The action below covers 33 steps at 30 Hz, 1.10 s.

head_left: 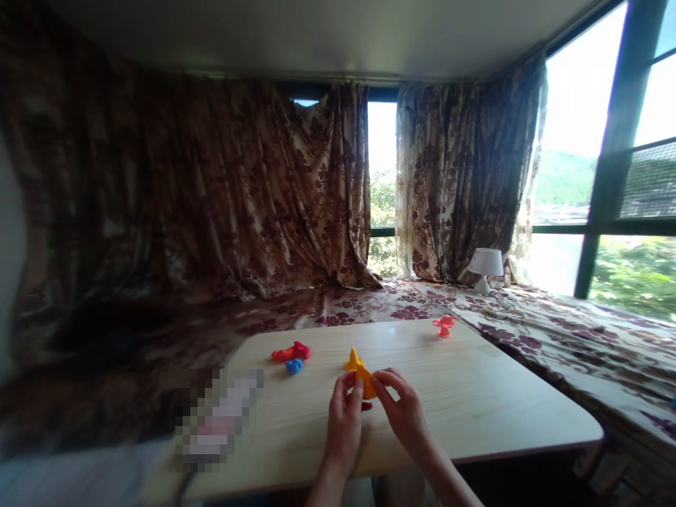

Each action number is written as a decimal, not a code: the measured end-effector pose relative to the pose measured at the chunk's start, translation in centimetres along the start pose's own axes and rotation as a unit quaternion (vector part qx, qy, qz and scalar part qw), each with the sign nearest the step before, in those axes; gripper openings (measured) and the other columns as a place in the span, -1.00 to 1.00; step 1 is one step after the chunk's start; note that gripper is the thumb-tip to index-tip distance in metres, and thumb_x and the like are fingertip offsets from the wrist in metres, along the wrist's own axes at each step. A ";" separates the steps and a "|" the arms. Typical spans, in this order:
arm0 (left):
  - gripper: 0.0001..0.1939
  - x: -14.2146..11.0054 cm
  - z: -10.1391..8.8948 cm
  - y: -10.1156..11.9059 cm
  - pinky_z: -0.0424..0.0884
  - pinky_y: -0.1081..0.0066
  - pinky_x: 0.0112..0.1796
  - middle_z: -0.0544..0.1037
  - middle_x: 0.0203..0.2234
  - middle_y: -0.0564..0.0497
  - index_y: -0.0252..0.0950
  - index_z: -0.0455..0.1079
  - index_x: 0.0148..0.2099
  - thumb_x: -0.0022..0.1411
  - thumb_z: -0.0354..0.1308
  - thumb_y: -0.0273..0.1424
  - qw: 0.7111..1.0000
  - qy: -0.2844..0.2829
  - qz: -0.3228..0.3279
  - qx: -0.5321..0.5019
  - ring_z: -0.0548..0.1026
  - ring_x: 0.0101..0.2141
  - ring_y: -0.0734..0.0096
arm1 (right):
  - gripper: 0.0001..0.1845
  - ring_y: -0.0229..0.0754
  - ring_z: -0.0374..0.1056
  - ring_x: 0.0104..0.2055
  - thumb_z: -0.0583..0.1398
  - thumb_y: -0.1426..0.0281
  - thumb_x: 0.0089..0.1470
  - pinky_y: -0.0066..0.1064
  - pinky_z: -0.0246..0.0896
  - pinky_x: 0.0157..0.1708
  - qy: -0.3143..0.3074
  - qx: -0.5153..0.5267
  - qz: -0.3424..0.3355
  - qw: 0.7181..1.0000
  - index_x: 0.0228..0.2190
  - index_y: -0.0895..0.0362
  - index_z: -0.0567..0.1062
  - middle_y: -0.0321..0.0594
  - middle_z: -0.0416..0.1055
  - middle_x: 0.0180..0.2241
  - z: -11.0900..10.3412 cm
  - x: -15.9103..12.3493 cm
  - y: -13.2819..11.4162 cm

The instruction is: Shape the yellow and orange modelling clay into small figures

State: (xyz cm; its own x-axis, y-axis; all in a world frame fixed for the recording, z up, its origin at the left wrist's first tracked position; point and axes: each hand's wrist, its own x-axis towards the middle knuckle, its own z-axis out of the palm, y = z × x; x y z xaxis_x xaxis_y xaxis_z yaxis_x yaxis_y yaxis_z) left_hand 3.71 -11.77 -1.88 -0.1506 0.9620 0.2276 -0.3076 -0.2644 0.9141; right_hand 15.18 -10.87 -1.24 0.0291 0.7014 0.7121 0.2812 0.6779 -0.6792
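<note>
Both of my hands meet over the middle of a light wooden table (475, 408). My left hand (343, 422) and my right hand (404, 412) pinch a small orange plastic piece (362, 373) between their fingertips, just above the tabletop. Its pointed top sticks up above my fingers. To the left of it a red plastic piece (291, 351) lies on the table with a small blue piece (293, 365) touching its near side. Another red piece (444, 325) stands near the table's far right edge.
A blurred-out flat object (222, 415) lies at the table's left end. Behind the table runs a floral-covered platform (554, 317) with a small white lamp (486, 269). Patterned curtains (211, 197) hang at the back, and windows stand at the right.
</note>
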 end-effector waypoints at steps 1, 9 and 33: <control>-0.62 0.0 0.0 0.0 0.45 0.33 -0.34 0.48 -0.17 -0.16 -0.31 0.37 -0.17 0.04 0.18 -0.16 1.000 -0.002 0.000 -0.012 0.49 -0.26 0.24 | -0.81 -0.18 0.31 -0.34 0.12 0.33 0.11 -0.41 0.23 -0.31 -0.007 0.000 0.002 1.000 -0.44 0.12 0.48 -0.23 0.39 -0.44 0.0 0.0 0.0; -0.67 0.0 0.1 -0.1 0.43 0.30 -0.22 0.48 -0.19 -0.08 -0.27 0.38 -0.19 0.00 0.24 -0.22 0.999 0.002 0.008 -0.042 0.47 -0.20 0.27 | -0.77 -0.19 0.29 -0.37 0.09 0.32 0.14 -0.37 0.20 -0.30 -0.012 -0.045 -0.003 0.999 -0.47 0.11 0.48 -0.24 0.41 -0.48 0.5 0.2 -0.3; -0.69 0.1 -0.1 0.8 0.26 0.54 -0.55 0.44 -0.53 0.09 -0.32 0.46 -0.27 -0.01 0.21 -0.20 0.986 0.004 -0.072 -0.153 0.31 -0.58 0.60 | -0.86 -0.21 0.32 -0.37 0.16 0.37 0.03 -0.41 0.25 -0.34 -0.064 -0.077 0.023 0.995 -0.41 0.11 0.53 -0.24 0.41 -0.43 -0.5 2.6 -0.8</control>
State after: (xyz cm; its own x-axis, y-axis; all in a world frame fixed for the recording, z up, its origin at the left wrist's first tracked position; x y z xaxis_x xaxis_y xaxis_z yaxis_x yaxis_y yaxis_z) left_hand 3.40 -11.90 -1.20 -0.0912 0.9910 0.0984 -0.5950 -0.1335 0.7925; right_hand 15.53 -9.72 1.23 -0.0744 0.7600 0.6457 0.4265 0.6095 -0.6683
